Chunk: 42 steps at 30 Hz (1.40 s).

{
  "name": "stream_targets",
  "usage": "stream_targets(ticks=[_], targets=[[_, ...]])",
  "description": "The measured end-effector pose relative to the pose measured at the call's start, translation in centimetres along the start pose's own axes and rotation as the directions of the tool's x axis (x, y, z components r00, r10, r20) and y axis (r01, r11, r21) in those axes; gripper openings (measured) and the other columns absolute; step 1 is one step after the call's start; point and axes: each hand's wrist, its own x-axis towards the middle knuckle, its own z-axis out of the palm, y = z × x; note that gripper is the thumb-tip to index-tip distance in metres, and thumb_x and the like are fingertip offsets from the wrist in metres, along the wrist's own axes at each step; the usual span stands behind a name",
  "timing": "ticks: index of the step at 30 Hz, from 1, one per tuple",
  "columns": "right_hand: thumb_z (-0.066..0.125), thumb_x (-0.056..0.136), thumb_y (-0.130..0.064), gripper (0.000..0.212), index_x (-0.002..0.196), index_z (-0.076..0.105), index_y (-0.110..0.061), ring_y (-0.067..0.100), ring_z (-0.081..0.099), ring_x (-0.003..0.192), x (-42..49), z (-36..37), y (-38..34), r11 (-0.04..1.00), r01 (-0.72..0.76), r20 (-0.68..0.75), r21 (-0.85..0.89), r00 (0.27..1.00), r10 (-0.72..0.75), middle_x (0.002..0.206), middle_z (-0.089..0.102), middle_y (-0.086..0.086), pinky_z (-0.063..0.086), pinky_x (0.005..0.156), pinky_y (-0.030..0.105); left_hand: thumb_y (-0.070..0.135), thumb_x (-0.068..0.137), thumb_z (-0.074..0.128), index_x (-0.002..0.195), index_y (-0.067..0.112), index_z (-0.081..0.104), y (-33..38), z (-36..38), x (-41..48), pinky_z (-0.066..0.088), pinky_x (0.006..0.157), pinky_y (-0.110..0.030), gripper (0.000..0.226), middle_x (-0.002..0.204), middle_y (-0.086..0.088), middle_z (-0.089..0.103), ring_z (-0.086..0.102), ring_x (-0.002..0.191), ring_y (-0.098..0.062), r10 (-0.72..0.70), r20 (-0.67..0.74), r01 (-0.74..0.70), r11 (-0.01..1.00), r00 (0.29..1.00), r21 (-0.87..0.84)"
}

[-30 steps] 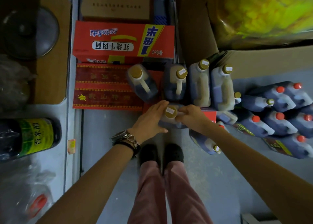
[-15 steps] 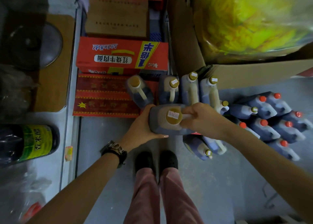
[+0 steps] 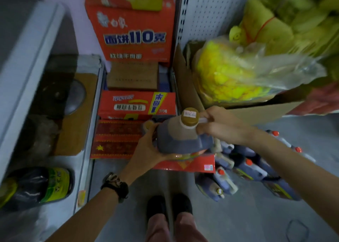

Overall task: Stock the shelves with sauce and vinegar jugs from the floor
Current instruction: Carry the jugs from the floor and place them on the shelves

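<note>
Raised since half a second ago: dark jug (image 3: 180, 139), now well above the floor jugs (image 3: 256, 170) and in front of the red cartons, with the camera tipped upward too. Carried upright in mid-air between both hands. Left hand (image 3: 146, 150) cupped round its left side and base, thumb underneath, watch (image 3: 115, 183) on that wrist. Right hand (image 3: 220, 127) wrapped round the pale handle beside the neck. Gold-brown cap (image 3: 189, 116) topped by a small pale price sticker, print too blurred to read. Tall red carton (image 3: 132, 34) behind, marked "面饼110克" in blue and white, smaller line beneath too soft to make out. Flat red noodle carton (image 3: 137, 105) lower down, lettering upside down and unclear. Dark red boxes (image 3: 117, 139) with gold trim and a star below that. Left: pale shelf (image 3: 27, 54) bearing a dark bottle (image 3: 36, 185) with a green-yellow label. Right: open cardboard box (image 3: 256, 113) holding a clear bag (image 3: 238, 73) of yellow pieces, white pegboard (image 3: 207, 12) behind. Grey floor (image 3: 247, 219) underfoot, dim light.
</note>
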Motion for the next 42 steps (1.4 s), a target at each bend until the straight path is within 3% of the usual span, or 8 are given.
stream_targets(ticks=[3,7,10,15,25,29,33,42], targets=[[0.057,0.055,-0.022,0.022,0.055,0.049,-0.002,0.015,0.036,0.058,-1.7,-2.7,-3.9,0.992,0.065,-0.091,0.111,0.994,-0.055,0.054,0.039,0.004,0.026,0.055,0.031,0.005,0.065,0.084,0.130,0.032,0.029,4.8,-2.3,-0.8,0.027,0.076,0.011,0.088,0.116,0.030,0.030,0.033,0.104,0.018,0.069,0.002,-0.069,0.996,0.998,0.053],[0.057,0.059,-0.007,0.024,0.040,0.046,-0.017,0.007,0.038,0.048,-4.5,-6.0,-9.4,0.953,0.203,-0.181,0.227,0.970,-0.164,0.042,0.038,-0.006,0.029,0.050,0.026,-0.002,0.065,0.083,0.113,0.039,0.041,10.3,-5.6,-2.5,0.044,0.077,-0.001,0.076,0.111,0.028,0.047,0.050,0.094,0.026,0.179,-0.098,-0.182,0.983,0.979,-0.019],[0.052,0.051,-0.010,0.008,0.044,0.052,-0.006,0.005,0.040,0.046,-6.3,-8.1,-13.4,0.926,0.299,-0.249,0.232,0.938,-0.241,0.045,0.042,0.003,0.031,0.047,0.022,0.005,0.062,0.086,0.115,0.035,0.045,14.3,-7.6,-4.1,0.044,0.075,-0.001,0.073,0.108,0.025,0.054,0.054,0.092,0.022,0.233,-0.163,-0.252,0.961,0.959,-0.113],[0.049,0.051,-0.005,0.012,0.044,0.041,-0.009,0.010,0.033,0.043,-9.9,-11.1,-19.6,0.818,0.465,-0.327,0.338,0.873,-0.361,0.043,0.036,0.001,0.027,0.042,0.019,0.063,0.039,0.085,0.124,0.039,0.043,20.8,-10.5,-6.6,0.051,0.081,-0.013,0.098,0.120,0.027,0.059,0.057,0.109,0.008,0.319,-0.208,-0.363,0.904,0.925,-0.227],[0.047,0.062,-0.014,0.024,0.040,0.038,-0.017,0.015,0.031,0.035,-16.4,-16.1,-30.5,0.539,0.647,-0.364,0.539,0.756,-0.544,0.042,0.036,0.003,0.024,0.041,0.021,0.044,0.039,0.089,0.117,0.022,0.058,33.5,-16.1,-13.2,0.058,0.072,-0.039,0.087,0.107,-0.006,0.071,0.069,0.095,-0.028,0.446,-0.393,-0.578,0.742,0.804,-0.340],[0.056,0.072,-0.027,0.030,0.048,0.041,-0.018,0.013,0.033,0.042,-19.0,-17.4,-33.5,0.408,0.658,-0.267,0.633,0.680,-0.683,0.051,0.038,0.001,0.025,0.045,0.025,0.050,0.028,0.092,0.105,0.019,0.060,37.5,-17.5,-16.3,0.056,0.057,-0.030,0.089,0.088,-0.008,0.074,0.072,0.074,-0.026,0.448,-0.450,-0.627,0.652,0.772,-0.427],[0.053,0.087,-0.044,0.047,0.051,0.038,-0.017,0.010,0.028,0.041,-21.1,-17.6,-36.7,0.389,0.748,-0.288,0.537,0.596,-0.749,0.049,0.031,-0.002,0.023,0.045,0.022,0.041,0.028,0.093,0.096,0.018,0.062,40.3,-18.4,-19.3,0.055,0.055,-0.030,0.078,0.084,-0.010,0.073,0.071,0.069,-0.026,0.449,-0.516,-0.670,0.620,0.729,-0.408],[0.051,0.091,-0.042,0.046,0.058,0.027,-0.021,0.005,0.016,0.040,-24.6,-17.5,-41.4,0.304,0.814,-0.306,0.494,0.491,-0.816,0.046,0.022,-0.009,0.010,0.043,0.021,0.033,0.048,0.077,0.095,0.015,0.059,43.7,-17.0,-25.6,0.055,0.054,-0.028,0.054,0.076,-0.008,0.073,0.071,0.064,-0.022,0.396,-0.718,-0.734,0.638,0.572,-0.234]])
